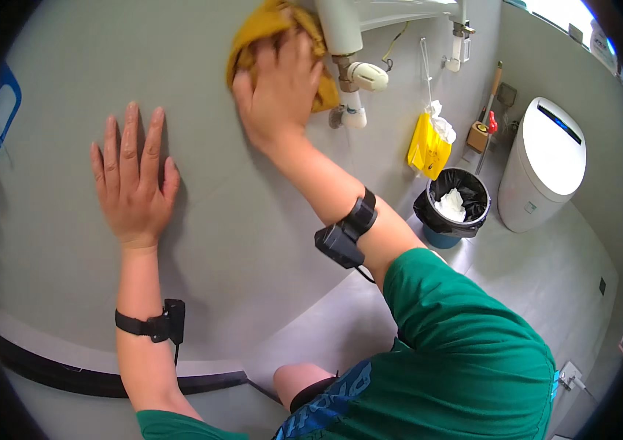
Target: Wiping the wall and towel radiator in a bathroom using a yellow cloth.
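My left hand (134, 181) lies flat against the grey wall (207, 220), palm down and fingers spread, with nothing in it. Up and to the right of it, my right hand (281, 91) presses a mustard-yellow cloth (245, 41) against the same wall; the cloth bunches around the fingertips, and part of it is hidden beneath them. Just right of the cloth is a white radiator valve (367, 76) with metal fittings, below the end of a white towel radiator (339, 27). A black device is strapped to each forearm.
A yellow plastic bag (429, 146) hangs on the wall by a cord, above a bin (457, 203) lined with black plastic and holding white paper. Beyond stand a white toilet (545, 159) and a wooden-handled tool (495, 82). A blue-framed object (2, 107) is at the far left.
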